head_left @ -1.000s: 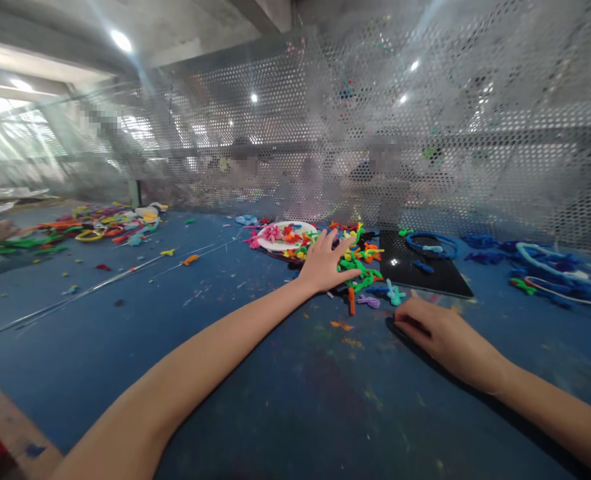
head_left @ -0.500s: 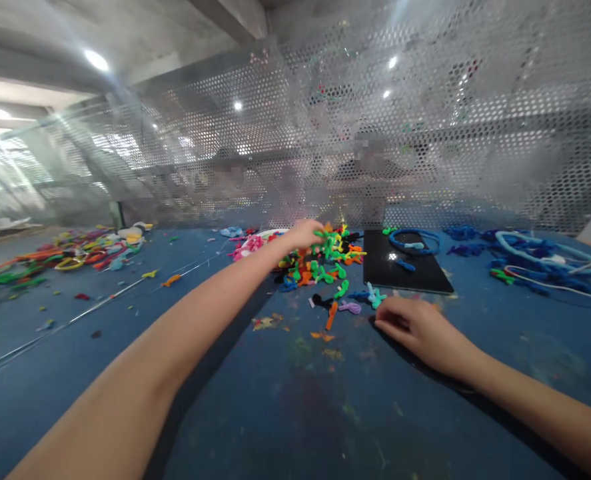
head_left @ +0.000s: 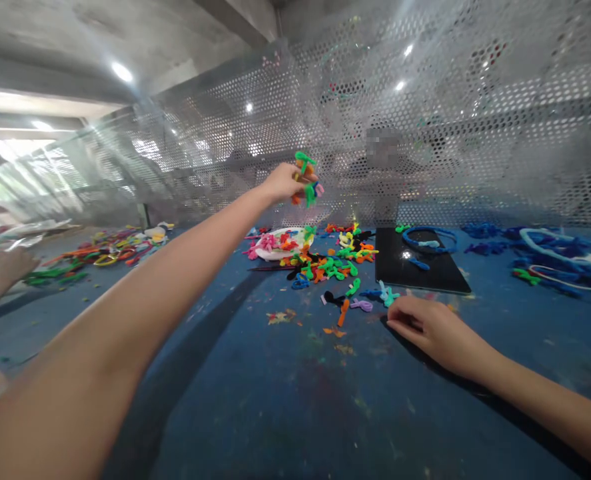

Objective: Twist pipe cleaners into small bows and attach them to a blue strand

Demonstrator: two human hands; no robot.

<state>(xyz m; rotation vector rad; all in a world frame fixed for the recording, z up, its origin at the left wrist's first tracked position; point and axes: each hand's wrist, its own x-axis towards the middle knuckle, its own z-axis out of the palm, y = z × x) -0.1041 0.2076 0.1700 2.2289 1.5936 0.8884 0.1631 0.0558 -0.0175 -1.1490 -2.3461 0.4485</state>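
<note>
My left hand (head_left: 284,183) is raised above the far part of the table, closed around a small bunch of bent pipe-cleaner pieces (head_left: 305,180) in green, orange, yellow, blue and pink. Below it lies a loose pile of similar pipe-cleaner pieces (head_left: 332,267), mostly green and orange. My right hand (head_left: 428,330) rests on the table with its fingers curled to the thumb; whatever the fingertips may hold is hidden. Right by those fingertips are a light-blue piece (head_left: 388,294), a purple piece (head_left: 362,305) and an orange piece (head_left: 343,312).
A white plate (head_left: 275,253) holds pink and red pieces. A black board (head_left: 415,277) lies to the right, partly under a blue ring (head_left: 455,241). Blue coils (head_left: 550,243) lie farther right. Another person's hand (head_left: 8,270) is at the left edge. A perforated screen (head_left: 215,147) stands behind.
My left hand has lifted from the pile, up and slightly left, with a bunch of pipe-cleaner pieces in it. The plate shows more. My right hand keeps its pose; another person's hand has appeared left.
</note>
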